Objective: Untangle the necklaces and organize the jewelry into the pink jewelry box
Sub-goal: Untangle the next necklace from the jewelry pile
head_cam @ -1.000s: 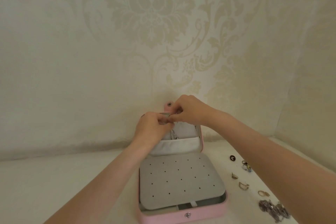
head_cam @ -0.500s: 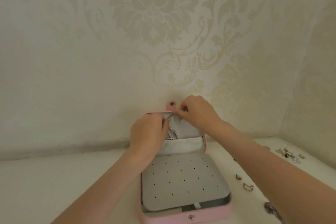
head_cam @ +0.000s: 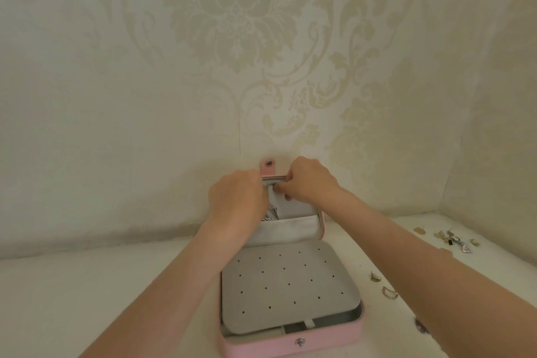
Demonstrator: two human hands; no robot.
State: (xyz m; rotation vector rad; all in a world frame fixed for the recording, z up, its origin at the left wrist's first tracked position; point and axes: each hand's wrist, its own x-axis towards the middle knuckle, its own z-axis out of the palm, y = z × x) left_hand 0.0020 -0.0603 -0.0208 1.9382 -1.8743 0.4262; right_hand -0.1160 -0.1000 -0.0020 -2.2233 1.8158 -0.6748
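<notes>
Both arms reach to centre frame, where left hand [head_cam: 236, 206] and right hand [head_cam: 308, 182], fingers curled, apparently pinch a necklace [head_cam: 271, 211] inside the pink jewelry box [head_cam: 290, 349] lid.

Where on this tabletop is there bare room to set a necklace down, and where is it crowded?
Free: the tabletop left of the pink jewelry box, out to the wall. Crowded: right of the box, where rings and small jewelry pieces lie scattered under the right forearm.
</notes>
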